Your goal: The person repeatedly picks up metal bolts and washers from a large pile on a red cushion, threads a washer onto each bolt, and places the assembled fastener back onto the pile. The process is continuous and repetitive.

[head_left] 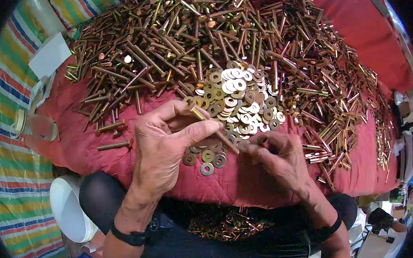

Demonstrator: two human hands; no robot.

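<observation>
Head view: my left hand (162,147) is pinched closed on a brass-coloured bolt (212,129), held mid-shank, threaded end up. My right hand (279,159) has fingertips closed on a washer (243,145) at the bolt's lower tip. Bolt looks stiff, smooth, probably slick; grip the shank. Washers are thin and light, best taken by the edge. Washer pile (236,100) sits on a red cloth (96,147), bolt heap (199,32) behind. Striped mat (10,159) and white bucket (69,207) at left.

Head camera, looking steeply down, close range.
</observation>
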